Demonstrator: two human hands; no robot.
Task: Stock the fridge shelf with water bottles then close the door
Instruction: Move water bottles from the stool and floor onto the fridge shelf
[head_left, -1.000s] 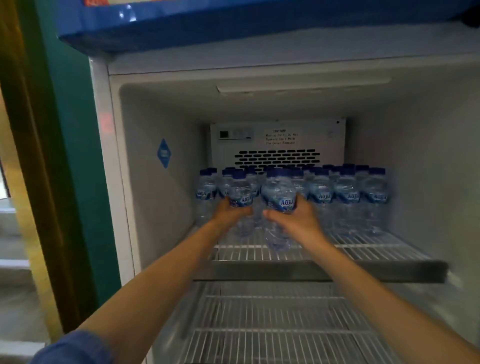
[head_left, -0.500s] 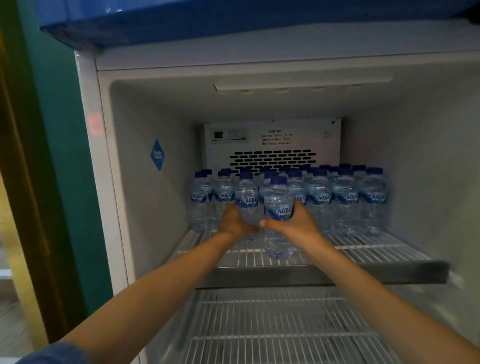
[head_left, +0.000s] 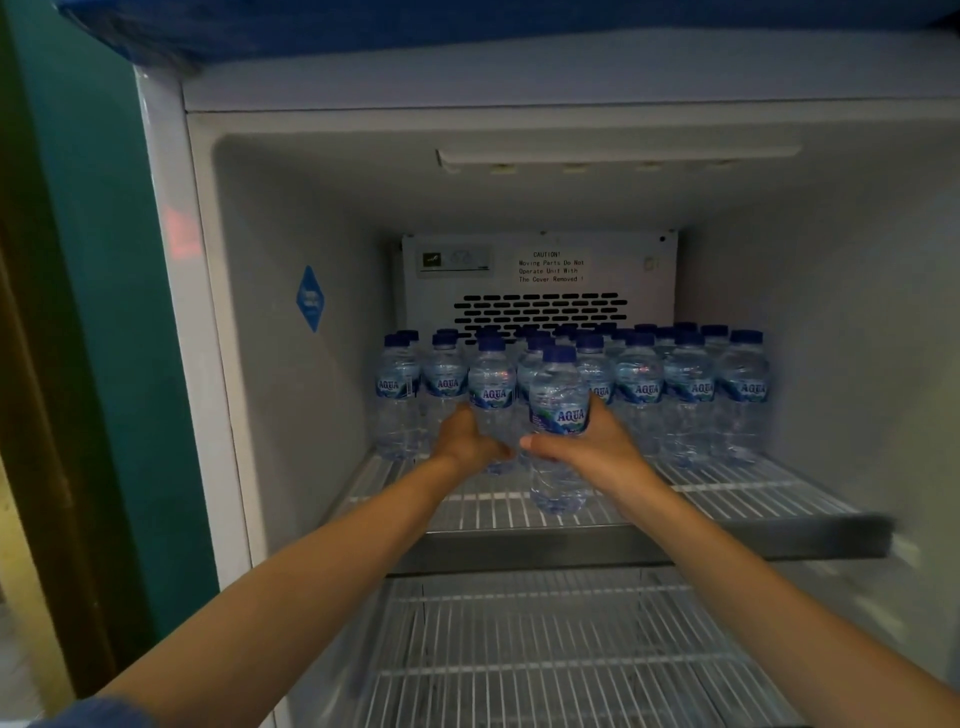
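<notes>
Right hand (head_left: 582, 447): you clamp the clear blue-capped plastic water bottle (head_left: 558, 415) mid-body.
Left hand (head_left: 467, 441): grip state hidden.
Handling: light, squashy, slick; hold the label band.

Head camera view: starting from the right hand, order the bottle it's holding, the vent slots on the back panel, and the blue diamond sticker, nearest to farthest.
1. Bottle: gripped in the right hand, at the front of the upper shelf.
2. Vent slots: straight behind and above, on the back panel.
3. Blue diamond sticker: far off on the left inner wall.
</notes>
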